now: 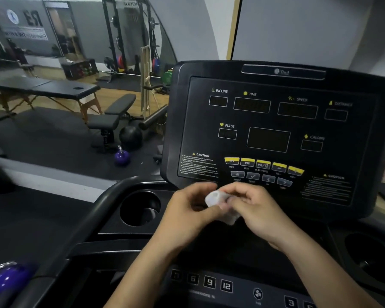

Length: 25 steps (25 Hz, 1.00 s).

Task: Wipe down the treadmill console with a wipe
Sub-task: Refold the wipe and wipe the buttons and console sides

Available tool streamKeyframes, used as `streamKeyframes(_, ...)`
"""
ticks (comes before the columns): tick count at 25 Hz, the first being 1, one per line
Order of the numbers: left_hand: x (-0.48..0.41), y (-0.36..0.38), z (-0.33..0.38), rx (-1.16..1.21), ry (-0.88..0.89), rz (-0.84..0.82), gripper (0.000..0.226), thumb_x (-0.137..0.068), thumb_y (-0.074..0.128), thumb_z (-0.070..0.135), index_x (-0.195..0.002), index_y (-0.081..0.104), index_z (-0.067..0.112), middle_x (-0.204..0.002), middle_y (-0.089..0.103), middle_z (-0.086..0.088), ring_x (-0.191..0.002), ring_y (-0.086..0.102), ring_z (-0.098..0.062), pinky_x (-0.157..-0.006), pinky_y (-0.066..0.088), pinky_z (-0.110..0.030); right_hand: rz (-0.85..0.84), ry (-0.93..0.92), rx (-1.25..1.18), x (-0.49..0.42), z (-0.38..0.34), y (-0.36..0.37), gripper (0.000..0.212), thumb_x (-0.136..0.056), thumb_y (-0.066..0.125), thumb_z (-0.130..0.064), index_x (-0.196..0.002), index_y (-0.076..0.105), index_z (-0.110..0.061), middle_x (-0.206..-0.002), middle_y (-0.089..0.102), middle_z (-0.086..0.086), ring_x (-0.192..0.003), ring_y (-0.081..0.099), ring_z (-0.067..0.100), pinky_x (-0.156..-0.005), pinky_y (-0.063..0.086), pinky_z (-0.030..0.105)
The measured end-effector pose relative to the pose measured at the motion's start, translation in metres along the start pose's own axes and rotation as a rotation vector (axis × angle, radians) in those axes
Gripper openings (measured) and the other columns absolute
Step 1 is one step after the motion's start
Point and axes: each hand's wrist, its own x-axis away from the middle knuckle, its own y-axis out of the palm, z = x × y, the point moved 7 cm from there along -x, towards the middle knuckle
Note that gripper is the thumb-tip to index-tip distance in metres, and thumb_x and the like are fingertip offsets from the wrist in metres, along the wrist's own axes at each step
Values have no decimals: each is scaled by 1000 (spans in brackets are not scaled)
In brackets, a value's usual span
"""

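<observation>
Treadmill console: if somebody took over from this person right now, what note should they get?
Left hand: pinches one end of the wipe.
Right hand: fingers curled round the other end of the same wipe.
Wipe: white and bunched up, held between both hands in front of the lower edge of the console, just below the button rows. It is not pressed flat on the panel.
Done: wipe is in hand. Whether any of the panel is already wiped cannot be told.
Left: probably spread the wipe, then wipe the display panel, the buttons and the edges.
</observation>
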Motion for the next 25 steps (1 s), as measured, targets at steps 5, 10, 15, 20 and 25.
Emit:
streamKeyframes(5, 2, -7, -15, 93, -72, 127, 18, -82, 70, -1, -80, 71, 17, -77, 73, -4, -72, 69, -14, -66, 54, -25, 132, 119, -290, 4, 19, 12, 30, -84, 72, -13, -109, 65, -29, -96, 74, 0, -87, 72, 15, -69, 56, 27)
streamKeyframes(10, 1, -19, -30, 240, -168, 197, 5, -87, 69, 8, -85, 71, 11, -74, 70, -9, -67, 64, -14, -61, 52, -22, 139, 80, -222, -7, 12, 19, 13, -92, 62, -8, -98, 69, -18, -85, 75, 7, -77, 72, 20, -61, 56, 27)
streamKeyframes(15, 3, -34, -11, 75, 49, 206, 36, -78, 78, 26, -112, 64, 28, -99, 73, -1, -84, 70, -17, -74, 58, -29, 112, 30, -300, -16, -6, 30, 17, -83, 72, -20, -97, 69, -11, -87, 75, 12, -78, 73, 27, -63, 57, 31)
streamKeyframes(20, 1, -38, -11, 166, 38, 207, 11, -90, 67, 14, -82, 73, 12, -78, 73, -11, -71, 65, -19, -69, 55, -31, 70, 24, -394, -17, -11, 33, 36, -69, 74, -32, -93, 65, -6, -85, 74, 15, -78, 71, 27, -67, 57, 33)
streamKeyframes(25, -7, -48, -18, 450, -90, 308, 32, -94, 55, 4, -70, 69, 19, -69, 66, -6, -62, 62, -16, -61, 55, -31, 99, 101, -270, -17, -2, 20, 6, -88, 65, -5, -86, 67, -10, -80, 70, 10, -75, 67, 22, -62, 57, 32)
